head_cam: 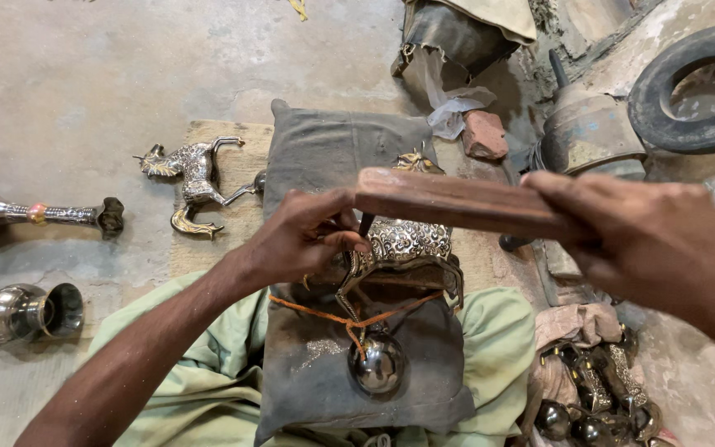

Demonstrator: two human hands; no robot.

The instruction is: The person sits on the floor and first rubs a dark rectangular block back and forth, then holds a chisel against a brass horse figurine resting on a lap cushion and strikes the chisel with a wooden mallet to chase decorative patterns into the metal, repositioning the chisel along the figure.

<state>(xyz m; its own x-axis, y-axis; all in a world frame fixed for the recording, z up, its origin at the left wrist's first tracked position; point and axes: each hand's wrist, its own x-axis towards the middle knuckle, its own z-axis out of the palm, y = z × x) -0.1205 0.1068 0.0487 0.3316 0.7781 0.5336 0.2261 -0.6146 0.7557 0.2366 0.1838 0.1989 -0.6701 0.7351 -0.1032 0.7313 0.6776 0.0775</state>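
Observation:
My left hand (304,236) pinches a thin dark chisel (365,224) upright against an engraved silver metal piece (403,242). That piece lies on a grey cushion (324,149) across my lap, tied with orange string (337,317) above a shiny metal ball (377,362). My right hand (651,244) grips a flat wooden mallet stick (457,203), held level just above the chisel's top.
A silver horse figure (192,178) lies on a wooden board at left. Metal vases (22,313) and a long engraved metal piece (39,213) lie further left. A brick (484,134), a tyre (688,87) and several metal parts (597,397) sit at right.

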